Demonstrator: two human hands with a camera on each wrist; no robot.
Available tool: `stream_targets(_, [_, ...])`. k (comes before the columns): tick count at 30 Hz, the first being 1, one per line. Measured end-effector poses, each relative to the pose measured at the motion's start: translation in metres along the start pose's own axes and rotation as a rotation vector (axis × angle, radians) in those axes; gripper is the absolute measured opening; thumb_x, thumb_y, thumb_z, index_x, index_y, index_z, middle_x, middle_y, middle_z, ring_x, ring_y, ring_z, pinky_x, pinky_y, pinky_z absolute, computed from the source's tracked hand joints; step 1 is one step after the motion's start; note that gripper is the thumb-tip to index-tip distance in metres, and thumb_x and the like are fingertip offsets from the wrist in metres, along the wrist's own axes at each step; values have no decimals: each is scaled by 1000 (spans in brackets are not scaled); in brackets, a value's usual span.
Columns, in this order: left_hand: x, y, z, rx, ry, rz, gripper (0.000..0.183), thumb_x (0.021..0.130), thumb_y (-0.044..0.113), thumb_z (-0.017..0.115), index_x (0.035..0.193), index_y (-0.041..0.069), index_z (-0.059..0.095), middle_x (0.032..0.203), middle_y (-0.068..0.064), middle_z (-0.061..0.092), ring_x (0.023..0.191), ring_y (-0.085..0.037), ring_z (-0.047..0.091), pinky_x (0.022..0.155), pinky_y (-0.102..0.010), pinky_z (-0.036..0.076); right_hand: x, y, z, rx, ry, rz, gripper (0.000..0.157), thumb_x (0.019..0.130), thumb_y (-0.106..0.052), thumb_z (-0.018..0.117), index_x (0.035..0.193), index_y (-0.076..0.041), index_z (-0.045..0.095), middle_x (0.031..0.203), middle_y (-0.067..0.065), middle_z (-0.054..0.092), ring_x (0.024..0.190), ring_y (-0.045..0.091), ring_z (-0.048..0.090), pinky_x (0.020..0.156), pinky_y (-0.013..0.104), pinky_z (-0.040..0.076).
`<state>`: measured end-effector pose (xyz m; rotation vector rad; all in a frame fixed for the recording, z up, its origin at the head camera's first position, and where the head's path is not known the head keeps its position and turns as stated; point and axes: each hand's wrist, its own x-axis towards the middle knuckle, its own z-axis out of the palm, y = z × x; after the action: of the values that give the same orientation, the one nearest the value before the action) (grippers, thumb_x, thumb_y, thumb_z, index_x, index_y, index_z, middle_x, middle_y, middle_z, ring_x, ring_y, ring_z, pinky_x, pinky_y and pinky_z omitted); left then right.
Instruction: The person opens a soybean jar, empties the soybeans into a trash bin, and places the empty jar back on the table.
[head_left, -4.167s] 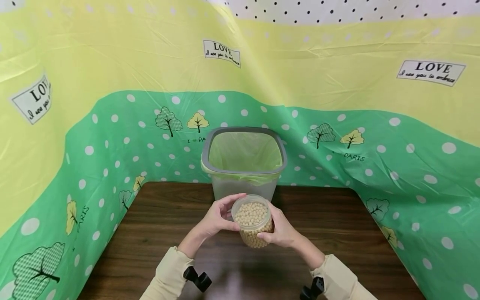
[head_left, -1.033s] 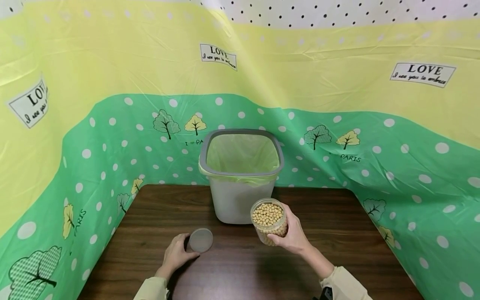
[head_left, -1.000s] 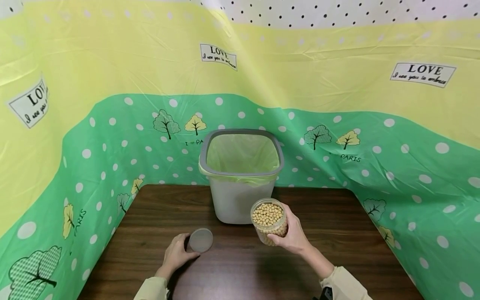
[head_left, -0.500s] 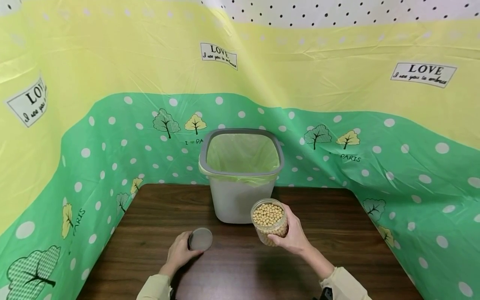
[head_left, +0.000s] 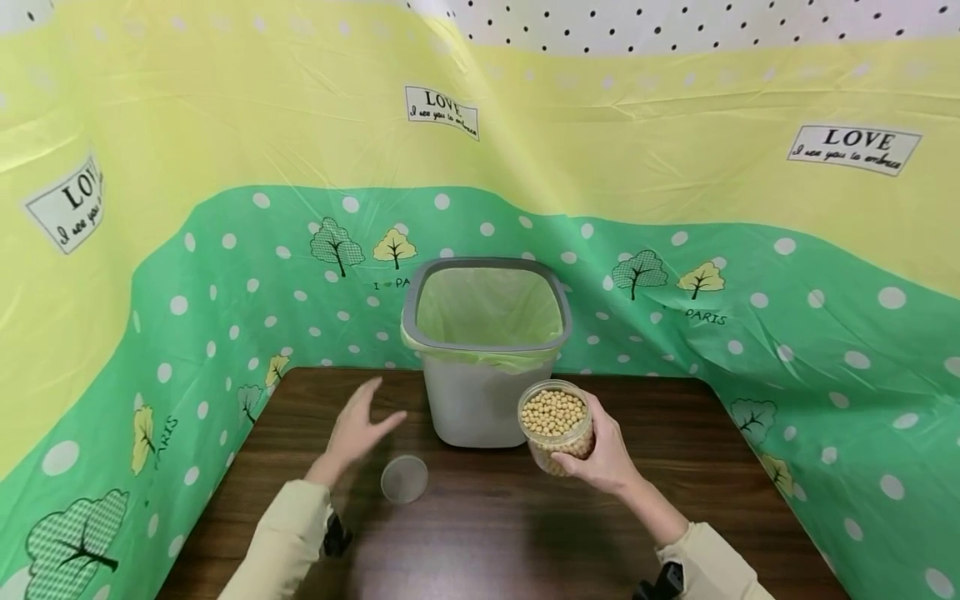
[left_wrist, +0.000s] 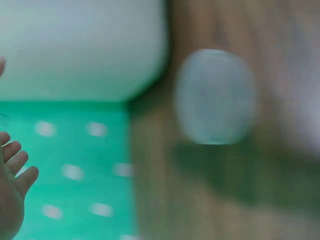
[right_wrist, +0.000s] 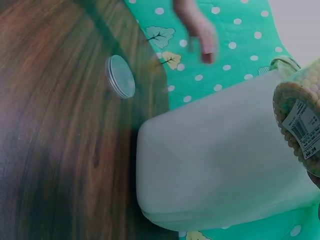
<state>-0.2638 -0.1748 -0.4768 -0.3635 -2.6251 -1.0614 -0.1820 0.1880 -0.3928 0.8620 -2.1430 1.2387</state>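
Observation:
My right hand grips a clear plastic jar of soybeans, lidless and tilted slightly, in front of the bin's right side. In the right wrist view a barcode label shows on the base of the jar. My left hand is raised with fingers spread, holding nothing, left of the bin. Below it the round translucent lid lies on the table; the left wrist view shows this lid blurred.
A pale grey bin with a dark grey rim and a green liner bag stands at the back middle of the dark wooden table. Green and yellow printed cloth hangs around the back and sides.
The lid came off the jar and was set down on the table at left. My left hand has since let go and lifted away; my right hand has moved the jar slightly up and right.

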Motion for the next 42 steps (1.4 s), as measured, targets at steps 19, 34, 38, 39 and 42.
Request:
stream_targets(19, [86,84,-51,186,-151,102,94,81,61,52,145,2,15,150,-13,13,137,-28,13,108,-47,19,16,30,-15,-124,-34,-2,89,56,-16,82,133,-3,40,121,14,53,105,20,53,85,25,44])
stream_targets(34, [88,92,-51,65,-151,9,96,77,58,60,145,5,18,150,-11,17,137,-29,15,106,-49,21,102,28,-68,-355,-56,40,93,55,-24,82,134,-4,37,118,20,51,104,35,51,80,53,45])
stream_targets(38, [89,95,-50,-31,-174,-26,97,76,56,63,145,6,16,151,-10,14,137,-29,13,106,-51,20,121,33,-77,-407,-87,83,93,57,-29,82,135,-7,36,116,17,51,102,33,51,78,53,45])
stream_targets(39, [90,96,-50,-56,-180,-37,97,76,54,64,146,7,16,151,-9,13,137,-28,12,106,-51,20,125,35,-79,-418,-94,84,92,57,-30,82,135,-8,36,116,16,51,102,33,51,77,53,44])
stream_targets(42, [91,97,-49,-111,-189,-65,98,75,52,66,146,8,15,151,-8,11,138,-27,10,107,-50,19,135,45,-82,-446,-113,67,93,58,-31,81,135,-6,35,117,17,50,102,34,50,78,55,43])
